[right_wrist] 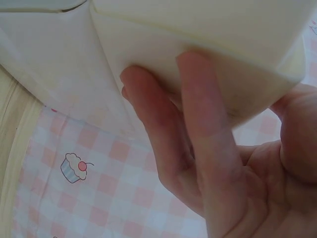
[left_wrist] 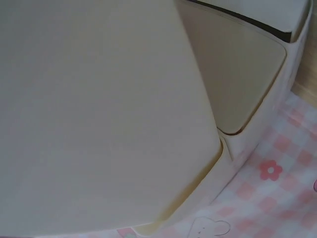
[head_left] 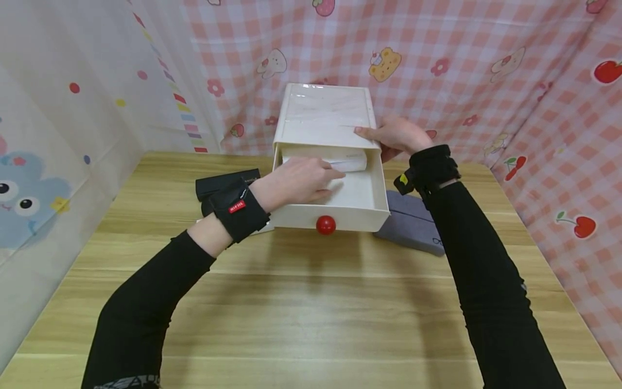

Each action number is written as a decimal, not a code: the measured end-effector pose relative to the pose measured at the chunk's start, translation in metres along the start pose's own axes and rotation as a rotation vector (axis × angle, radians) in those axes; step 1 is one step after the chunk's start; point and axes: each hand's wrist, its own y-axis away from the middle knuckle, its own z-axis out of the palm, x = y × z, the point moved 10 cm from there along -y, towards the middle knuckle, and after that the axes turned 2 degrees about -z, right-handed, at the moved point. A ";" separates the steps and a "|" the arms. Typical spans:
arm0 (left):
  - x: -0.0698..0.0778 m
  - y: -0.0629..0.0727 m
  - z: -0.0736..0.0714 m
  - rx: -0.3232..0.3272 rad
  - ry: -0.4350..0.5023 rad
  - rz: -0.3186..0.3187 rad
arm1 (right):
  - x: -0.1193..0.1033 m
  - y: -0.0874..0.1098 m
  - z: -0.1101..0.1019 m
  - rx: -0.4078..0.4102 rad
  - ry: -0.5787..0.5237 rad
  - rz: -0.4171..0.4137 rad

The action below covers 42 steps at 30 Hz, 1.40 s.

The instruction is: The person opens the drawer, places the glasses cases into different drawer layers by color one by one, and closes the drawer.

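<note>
A white drawer box (head_left: 325, 113) stands at the back of the table, its drawer (head_left: 357, 216) pulled out toward me with a round red knob (head_left: 326, 225) on the front. Inside the drawer, toward the back, lies a white box-like item (head_left: 353, 160), partly hidden. My left hand (head_left: 303, 181) reaches over the drawer's left side, index finger extended and nothing visibly held. My right hand (head_left: 398, 136) holds the drawer box's right side, thumb on top. In the right wrist view, its fingers (right_wrist: 205, 94) press the side wall. White surfaces fill much of the left wrist view, without the hand.
A dark case (head_left: 227, 182) lies left of the drawer, with another dark item partly under my left wrist. A grey glasses case (head_left: 410, 224) lies to the right. Pink checked cloth (head_left: 466, 65) hangs behind the wooden table (head_left: 316, 324).
</note>
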 end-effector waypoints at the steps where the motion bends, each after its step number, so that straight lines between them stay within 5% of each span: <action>1: -0.002 0.001 0.001 -0.010 0.024 -0.015 | 0.000 0.000 0.000 0.000 -0.001 0.002; 10: -0.026 0.022 -0.008 0.043 0.263 -0.129 | 0.000 0.000 0.000 0.018 -0.008 0.003; 20: -0.043 0.075 -0.042 0.469 0.447 -0.094 | 0.003 -0.002 -0.001 0.033 -0.009 0.019; 26: -0.068 0.109 -0.046 0.680 0.559 -0.162 | 0.002 -0.001 -0.001 0.034 -0.013 0.010; 29: -0.086 0.123 -0.040 0.714 0.634 -0.231 | 0.000 -0.001 -0.001 0.030 -0.021 0.006; 33: -0.104 0.130 -0.017 0.600 0.612 -0.346 | 0.001 -0.002 -0.002 0.030 -0.025 0.012; 39: -0.112 0.124 0.049 0.146 0.526 -0.437 | 0.001 -0.001 -0.003 0.037 -0.007 0.019; 42: -0.112 0.126 0.074 0.024 0.440 -0.465 | 0.001 0.000 -0.002 0.034 -0.010 0.018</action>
